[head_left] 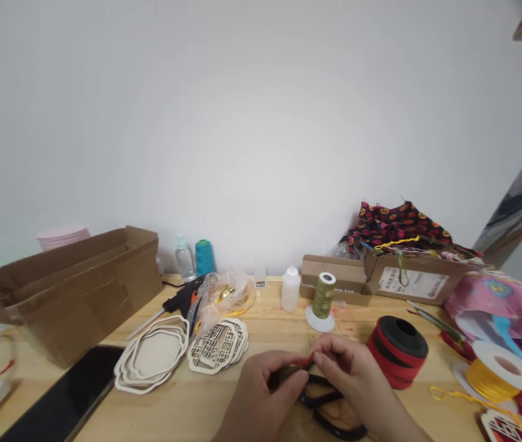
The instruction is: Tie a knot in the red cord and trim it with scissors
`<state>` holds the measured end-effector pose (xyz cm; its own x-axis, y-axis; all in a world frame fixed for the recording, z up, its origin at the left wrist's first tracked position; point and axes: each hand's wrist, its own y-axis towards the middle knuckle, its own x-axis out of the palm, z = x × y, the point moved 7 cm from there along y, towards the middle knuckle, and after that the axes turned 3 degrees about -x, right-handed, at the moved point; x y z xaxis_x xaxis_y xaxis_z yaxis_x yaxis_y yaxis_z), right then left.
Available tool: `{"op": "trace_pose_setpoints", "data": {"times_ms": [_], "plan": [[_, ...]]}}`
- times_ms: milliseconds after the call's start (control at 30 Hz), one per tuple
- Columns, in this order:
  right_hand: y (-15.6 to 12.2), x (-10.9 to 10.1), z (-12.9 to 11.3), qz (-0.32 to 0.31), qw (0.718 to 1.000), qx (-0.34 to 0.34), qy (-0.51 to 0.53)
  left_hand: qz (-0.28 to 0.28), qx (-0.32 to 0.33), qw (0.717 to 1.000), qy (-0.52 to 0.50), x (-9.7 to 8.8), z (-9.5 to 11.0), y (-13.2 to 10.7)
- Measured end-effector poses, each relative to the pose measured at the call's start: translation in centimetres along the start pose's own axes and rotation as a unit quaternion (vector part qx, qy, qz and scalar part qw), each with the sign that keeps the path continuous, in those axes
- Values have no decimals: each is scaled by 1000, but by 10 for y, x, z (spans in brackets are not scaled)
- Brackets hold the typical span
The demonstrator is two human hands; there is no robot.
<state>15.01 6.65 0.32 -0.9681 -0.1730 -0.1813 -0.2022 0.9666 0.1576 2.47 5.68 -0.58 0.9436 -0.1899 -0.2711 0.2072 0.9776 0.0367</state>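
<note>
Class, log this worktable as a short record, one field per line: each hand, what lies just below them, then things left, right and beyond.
Left hand: pinching a small red piece
Right hand: pinching the same piece
Below hands: black looped handles
Left: phone, pale cutouts, cardboard box
Right: red-and-black roll, yellow cord spool
Beyond: green thread spool, white squeeze bottle

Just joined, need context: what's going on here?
A person's left hand and right hand pinch a small red piece between them, its full shape hidden. Black looped handles lie just beneath. An olive thread spool stands beyond, and a red-and-black roll is to the right.
</note>
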Motion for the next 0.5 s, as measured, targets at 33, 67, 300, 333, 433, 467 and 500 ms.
{"op": "trace_pose_setpoints", "data": {"times_ms": [33,67,300,333,433,467,500], "plan": [[0,-1,-1,-1,1000,2,10,4,12,1000,9,-1,2,0],[1,-2,-2,-3,1000,1,20,11,27,999,23,-2,5,0],[0,-7,1,4,997,18,71,19,64,997,46,-4,10,0],[-1,-5,1,1,998,18,66,17,63,997,43,-3,9,0],[-2,0,-3,-8,998,-2,55,8,45,999,-5,0,8,0],[-2,1,-5,-10,998,-10,53,2,40,999,-23,0,8,0],[-3,1,-7,-9,999,-20,50,-2,39,999,-29,1,9,1]]}}
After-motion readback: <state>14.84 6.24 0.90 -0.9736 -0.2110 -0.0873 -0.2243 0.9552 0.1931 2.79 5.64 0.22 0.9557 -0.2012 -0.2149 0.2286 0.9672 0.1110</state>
